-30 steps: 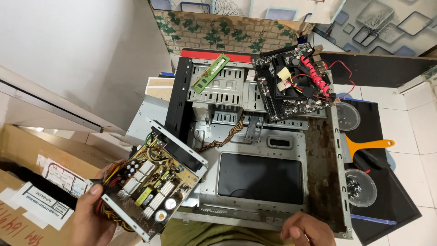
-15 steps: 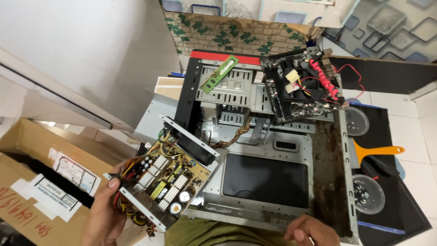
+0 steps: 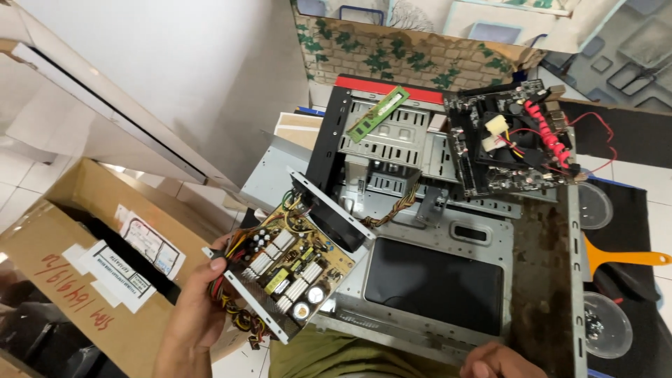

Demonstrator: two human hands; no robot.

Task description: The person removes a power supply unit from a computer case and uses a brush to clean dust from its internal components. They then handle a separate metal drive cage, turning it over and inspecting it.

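Observation:
My left hand (image 3: 199, 301) grips an opened power supply (image 3: 290, 262) by its lower left edge; its circuit board with capacitors and coils faces up, and coloured wires hang under it. It hovers over the left side of an open metal computer case (image 3: 448, 238) lying flat. My right hand (image 3: 500, 360) shows only partly at the bottom edge, resting by the case's near rim; what it holds, if anything, is hidden. A green memory stick (image 3: 378, 113) lies on the case's drive cage. A motherboard (image 3: 514, 143) with red and yellow cables rests on the case's far right corner.
A large cardboard box (image 3: 77, 280) with paper labels stands at the left. Clear round lids (image 3: 595, 206) and an orange-handled tool (image 3: 626, 259) lie on a dark mat at the right. A white wall and a leaf-patterned panel (image 3: 406, 52) lie beyond the case.
The power supply in my left hand has shifted right and slightly up, toward the case. The view has tilted, showing more of the cardboard box. My right hand stays at the case's near rim.

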